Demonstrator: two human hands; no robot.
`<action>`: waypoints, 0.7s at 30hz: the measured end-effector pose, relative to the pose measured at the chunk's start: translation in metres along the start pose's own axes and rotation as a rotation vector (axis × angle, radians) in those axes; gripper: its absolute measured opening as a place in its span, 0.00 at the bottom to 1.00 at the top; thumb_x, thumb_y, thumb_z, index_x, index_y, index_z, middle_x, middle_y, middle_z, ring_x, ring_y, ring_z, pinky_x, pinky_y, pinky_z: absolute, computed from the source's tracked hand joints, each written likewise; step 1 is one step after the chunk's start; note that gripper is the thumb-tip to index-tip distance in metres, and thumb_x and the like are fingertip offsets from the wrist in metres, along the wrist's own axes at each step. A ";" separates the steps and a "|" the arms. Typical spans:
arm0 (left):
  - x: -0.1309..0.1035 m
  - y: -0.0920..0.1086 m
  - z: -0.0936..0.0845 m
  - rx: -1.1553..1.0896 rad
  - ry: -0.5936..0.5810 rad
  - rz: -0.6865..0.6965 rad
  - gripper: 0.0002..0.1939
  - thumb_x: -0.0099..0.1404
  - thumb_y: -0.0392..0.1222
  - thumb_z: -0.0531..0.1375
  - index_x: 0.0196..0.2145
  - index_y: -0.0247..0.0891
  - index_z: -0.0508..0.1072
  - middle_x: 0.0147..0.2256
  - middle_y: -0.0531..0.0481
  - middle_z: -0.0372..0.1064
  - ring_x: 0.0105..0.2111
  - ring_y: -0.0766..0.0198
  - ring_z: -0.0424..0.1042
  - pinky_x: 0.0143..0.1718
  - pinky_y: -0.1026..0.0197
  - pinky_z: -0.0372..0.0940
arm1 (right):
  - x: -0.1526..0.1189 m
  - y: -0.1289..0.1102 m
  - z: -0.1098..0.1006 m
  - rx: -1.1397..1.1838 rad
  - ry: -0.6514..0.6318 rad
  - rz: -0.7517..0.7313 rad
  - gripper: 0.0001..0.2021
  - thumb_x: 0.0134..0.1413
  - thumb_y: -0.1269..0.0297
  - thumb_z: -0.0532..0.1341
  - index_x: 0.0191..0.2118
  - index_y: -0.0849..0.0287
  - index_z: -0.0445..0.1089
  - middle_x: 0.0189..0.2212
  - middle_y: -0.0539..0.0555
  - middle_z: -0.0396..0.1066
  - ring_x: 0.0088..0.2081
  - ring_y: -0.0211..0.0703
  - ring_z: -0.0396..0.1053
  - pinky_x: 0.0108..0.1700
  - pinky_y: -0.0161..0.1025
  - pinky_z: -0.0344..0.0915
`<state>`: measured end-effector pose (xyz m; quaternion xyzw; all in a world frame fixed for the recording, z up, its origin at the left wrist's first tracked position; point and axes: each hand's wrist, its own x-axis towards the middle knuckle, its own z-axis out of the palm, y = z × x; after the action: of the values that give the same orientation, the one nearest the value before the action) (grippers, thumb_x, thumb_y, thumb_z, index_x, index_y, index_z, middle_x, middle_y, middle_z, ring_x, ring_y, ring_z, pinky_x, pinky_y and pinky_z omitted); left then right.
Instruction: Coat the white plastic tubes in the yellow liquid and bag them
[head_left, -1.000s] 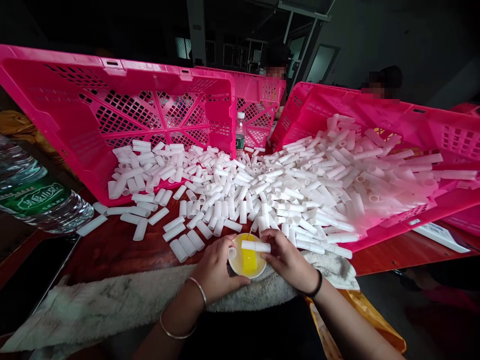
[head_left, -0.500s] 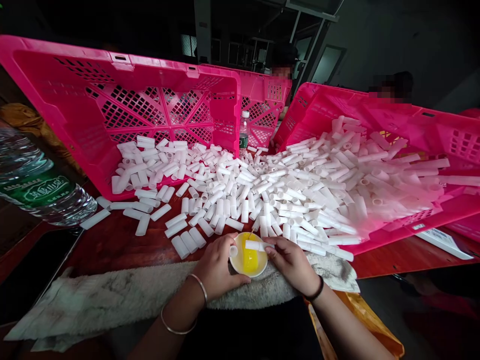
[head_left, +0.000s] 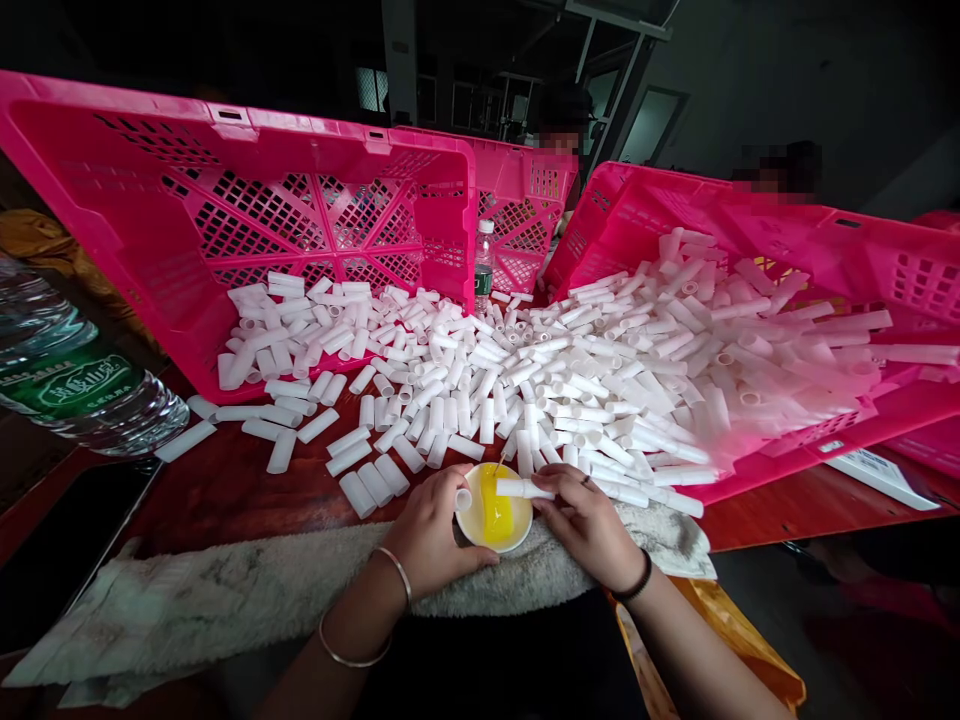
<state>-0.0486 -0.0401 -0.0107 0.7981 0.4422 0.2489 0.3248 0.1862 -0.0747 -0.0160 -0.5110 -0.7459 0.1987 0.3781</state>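
A small white bowl [head_left: 522, 522] with something glossy and yellow [head_left: 496, 518] in it sits between my hands. My left hand [head_left: 429, 525] is closed around the bowl's left side, and a short white tube [head_left: 463, 499] shows its open end between those fingers and the rim. In my right hand [head_left: 589, 525] a white plastic tube [head_left: 517, 488] is pinched, lying nearly level with its free end above the yellow stuff. A thin stick [head_left: 497, 466] pokes up at the bowl's far rim. Loose white tubes [head_left: 450, 415] lie heaped just beyond both hands.
Pink crates on their sides, left [head_left: 300, 130] and right [head_left: 810, 225], spill tubes onto the red table [head_left: 225, 490]. A grey towel [head_left: 262, 570] runs along the front edge. A large water bottle [head_left: 82, 375] and a phone [head_left: 75, 545] are at left. People sit beyond the crates.
The tube in my right hand has shifted slightly right over the bowl, and more of it shows beyond my fingertips. My left hand keeps its hold. The whole view has drifted a little.
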 end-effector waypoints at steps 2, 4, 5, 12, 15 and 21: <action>-0.001 0.000 -0.002 0.035 0.020 0.044 0.38 0.40 0.48 0.71 0.46 0.40 0.60 0.53 0.38 0.59 0.53 0.45 0.62 0.52 0.43 0.61 | 0.000 -0.001 -0.006 -0.087 0.047 -0.132 0.09 0.58 0.70 0.55 0.43 0.57 0.68 0.43 0.60 0.67 0.46 0.48 0.67 0.44 0.45 0.69; -0.003 0.003 -0.006 0.057 0.074 0.095 0.29 0.47 0.49 0.68 0.43 0.37 0.60 0.57 0.34 0.53 0.56 0.43 0.57 0.52 0.44 0.61 | -0.001 -0.006 -0.012 -0.074 0.088 -0.156 0.09 0.57 0.71 0.56 0.43 0.56 0.68 0.43 0.59 0.67 0.46 0.47 0.67 0.45 0.45 0.68; -0.004 0.006 -0.008 0.053 0.098 0.113 0.23 0.54 0.49 0.63 0.42 0.37 0.60 0.56 0.33 0.54 0.56 0.45 0.58 0.51 0.46 0.62 | -0.002 -0.010 -0.014 -0.023 0.113 -0.127 0.09 0.57 0.71 0.56 0.43 0.56 0.68 0.42 0.59 0.67 0.46 0.47 0.68 0.45 0.45 0.68; -0.012 0.045 -0.025 0.208 0.102 0.306 0.09 0.68 0.40 0.50 0.45 0.38 0.61 0.40 0.45 0.69 0.40 0.57 0.70 0.41 0.57 0.67 | -0.006 -0.059 -0.026 0.423 0.132 0.189 0.09 0.57 0.61 0.59 0.42 0.56 0.68 0.35 0.54 0.71 0.33 0.39 0.70 0.32 0.34 0.69; -0.013 0.059 -0.031 0.354 0.141 0.393 0.10 0.68 0.39 0.51 0.46 0.38 0.63 0.40 0.46 0.70 0.40 0.56 0.69 0.42 0.53 0.66 | -0.011 -0.071 -0.032 0.486 0.131 0.268 0.12 0.55 0.57 0.60 0.41 0.58 0.69 0.29 0.52 0.70 0.26 0.36 0.67 0.26 0.32 0.66; -0.019 0.077 -0.032 0.459 0.169 0.456 0.11 0.68 0.39 0.51 0.47 0.39 0.65 0.37 0.47 0.71 0.37 0.57 0.69 0.40 0.53 0.67 | -0.021 -0.085 -0.046 0.492 0.124 0.319 0.13 0.54 0.55 0.60 0.39 0.60 0.70 0.26 0.52 0.70 0.24 0.35 0.65 0.24 0.31 0.64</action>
<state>-0.0384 -0.0778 0.0651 0.9054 0.3222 0.2744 0.0348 0.1733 -0.1315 0.0639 -0.5262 -0.5611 0.3988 0.4993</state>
